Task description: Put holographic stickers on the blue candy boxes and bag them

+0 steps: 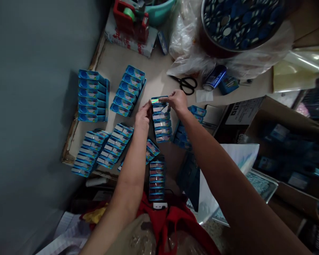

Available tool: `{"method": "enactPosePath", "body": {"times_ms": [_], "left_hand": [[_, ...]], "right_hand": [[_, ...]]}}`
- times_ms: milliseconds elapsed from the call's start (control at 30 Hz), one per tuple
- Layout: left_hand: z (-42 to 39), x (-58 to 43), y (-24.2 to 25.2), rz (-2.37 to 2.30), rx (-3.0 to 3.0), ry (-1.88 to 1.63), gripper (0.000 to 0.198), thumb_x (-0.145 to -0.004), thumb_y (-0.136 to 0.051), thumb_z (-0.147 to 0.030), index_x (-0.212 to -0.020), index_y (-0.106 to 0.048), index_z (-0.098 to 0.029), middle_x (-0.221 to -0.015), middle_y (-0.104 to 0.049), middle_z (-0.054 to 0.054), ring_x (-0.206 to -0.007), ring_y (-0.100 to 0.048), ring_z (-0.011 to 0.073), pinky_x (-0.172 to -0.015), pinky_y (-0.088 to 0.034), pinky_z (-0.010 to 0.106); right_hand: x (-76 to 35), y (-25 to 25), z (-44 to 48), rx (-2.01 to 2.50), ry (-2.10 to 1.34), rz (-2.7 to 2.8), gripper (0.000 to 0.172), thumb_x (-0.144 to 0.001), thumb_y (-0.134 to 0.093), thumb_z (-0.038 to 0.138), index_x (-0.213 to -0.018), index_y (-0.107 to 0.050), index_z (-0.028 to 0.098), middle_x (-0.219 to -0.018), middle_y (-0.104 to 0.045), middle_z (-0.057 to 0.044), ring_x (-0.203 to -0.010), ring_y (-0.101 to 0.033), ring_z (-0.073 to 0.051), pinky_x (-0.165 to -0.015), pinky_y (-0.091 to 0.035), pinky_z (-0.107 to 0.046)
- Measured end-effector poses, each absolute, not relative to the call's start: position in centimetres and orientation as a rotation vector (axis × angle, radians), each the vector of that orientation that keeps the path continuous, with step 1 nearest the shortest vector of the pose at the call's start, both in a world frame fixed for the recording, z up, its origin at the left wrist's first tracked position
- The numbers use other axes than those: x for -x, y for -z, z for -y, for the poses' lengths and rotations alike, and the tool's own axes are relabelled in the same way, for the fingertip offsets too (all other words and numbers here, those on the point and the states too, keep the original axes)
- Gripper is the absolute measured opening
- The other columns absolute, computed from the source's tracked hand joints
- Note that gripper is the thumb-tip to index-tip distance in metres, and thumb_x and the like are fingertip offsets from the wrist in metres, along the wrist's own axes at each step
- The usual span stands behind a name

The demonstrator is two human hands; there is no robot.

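Observation:
A row of small blue boxes (pixel 162 124) stands on the table between my hands, each with a pale strip on its upward face. On the farthest box lies a small shiny sticker (pixel 154 101) with a rainbow glint. My left hand (pixel 143 114) is closed, its fingertips at the left end of that box. From the right, my right hand (pixel 178 100) reaches over with its index finger on the sticker and the other fingers curled. A thin pale piece (pixel 165 109) shows under those fingers; what it is I cannot tell.
More rows of blue boxes (pixel 93 95) stand at the left and near my body. Black scissors (pixel 187 85), a blue can (pixel 214 78) and a red tape dispenser (pixel 130 21) lie beyond. A pot (pixel 223 51) of blue round pieces stands far right, an open carton (pixel 241 117) nearer.

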State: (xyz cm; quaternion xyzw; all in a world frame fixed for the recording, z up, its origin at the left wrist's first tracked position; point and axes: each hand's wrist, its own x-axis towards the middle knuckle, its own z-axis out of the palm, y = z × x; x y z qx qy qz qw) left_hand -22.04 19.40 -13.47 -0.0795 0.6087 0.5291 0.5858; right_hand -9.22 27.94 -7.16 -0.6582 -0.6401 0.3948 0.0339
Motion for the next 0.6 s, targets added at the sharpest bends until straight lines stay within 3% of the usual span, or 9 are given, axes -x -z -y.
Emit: {"method": "enactPosePath", "body": {"times_ms": [233,300,400,467,600], "left_hand": [[-17.7,22.8,11.0,-1.855,-0.074,-1.285,0.016,-0.076,-0.082,-0.021,-0.086,-0.070,-0.018,-0.075,-0.072,-0.002,-0.065,-0.063,0.0090,-0.062,-0.048,0.020],[-16.6,22.1,9.0,-1.936,-0.282,-1.386,0.016,-0.081,-0.080,-0.030,-0.089,-0.072,-0.018,-0.084,-0.074,0.000,-0.074,-0.066,0.0105,-0.066,-0.050,0.020],[-15.6,19.6,5.6,-1.793,-0.472,-1.398,0.035,-0.085,-0.075,-0.052,-0.095,-0.075,-0.018,-0.089,-0.075,0.003,-0.076,-0.068,0.0130,-0.066,-0.052,0.022],[-15.5,17.5,3.8,-1.591,-0.441,-1.289,0.044,-0.079,-0.080,-0.057,-0.099,-0.074,-0.018,-0.090,-0.076,0.004,-0.072,-0.068,0.0131,-0.064,-0.053,0.023],[-16.2,14.0,2.7,-1.350,-0.351,-1.154,0.048,-0.060,-0.096,-0.045,-0.091,-0.073,-0.016,-0.082,-0.074,0.003,-0.067,-0.065,0.0116,-0.065,-0.055,0.024]], "right_hand": [[6.4,3.4,-27.3,2.033,-0.989,1.877,0.044,-0.085,-0.070,0.062,-0.071,-0.059,0.022,-0.067,-0.059,0.000,-0.071,-0.058,-0.018,-0.069,-0.040,-0.031],[5.0,2.4,-27.1,2.029,-0.904,1.857,0.044,-0.086,-0.069,0.063,-0.074,-0.061,0.022,-0.071,-0.061,-0.001,-0.075,-0.059,-0.019,-0.071,-0.040,-0.031],[3.6,1.5,-26.7,2.062,-0.850,1.800,0.041,-0.087,-0.069,0.061,-0.079,-0.063,0.021,-0.077,-0.063,-0.003,-0.078,-0.061,-0.020,-0.072,-0.040,-0.031],[3.1,1.2,-26.4,2.089,-0.855,1.765,0.041,-0.088,-0.069,0.060,-0.081,-0.064,0.020,-0.077,-0.063,-0.003,-0.079,-0.062,-0.020,-0.071,-0.040,-0.031],[2.3,1.0,-25.9,2.080,-0.870,1.689,0.037,-0.090,-0.068,0.056,-0.080,-0.062,0.020,-0.073,-0.062,-0.001,-0.076,-0.063,-0.020,-0.069,-0.041,-0.030]]}}
